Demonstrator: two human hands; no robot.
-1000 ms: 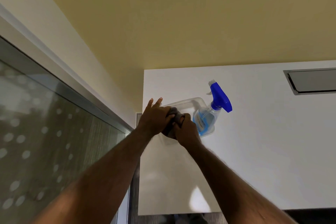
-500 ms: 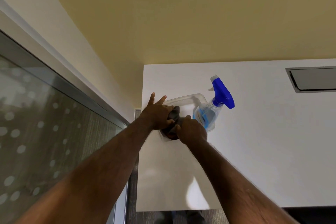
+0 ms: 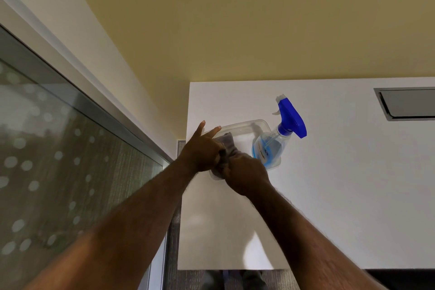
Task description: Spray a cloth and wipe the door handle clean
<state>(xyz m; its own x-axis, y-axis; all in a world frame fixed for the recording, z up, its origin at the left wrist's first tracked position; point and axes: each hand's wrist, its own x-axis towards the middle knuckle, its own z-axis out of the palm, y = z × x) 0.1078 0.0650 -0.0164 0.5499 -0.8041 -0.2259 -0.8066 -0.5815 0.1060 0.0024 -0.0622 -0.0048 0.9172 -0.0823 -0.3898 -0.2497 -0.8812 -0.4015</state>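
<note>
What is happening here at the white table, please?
A person has both hands on a grey cloth over a clear plastic tray on the white table. The left hand and the right hand each have a grip on the cloth. A spray bottle with a blue trigger head stands in the tray, untouched. No door handle is in view, so the wiping has not begun.
</note>
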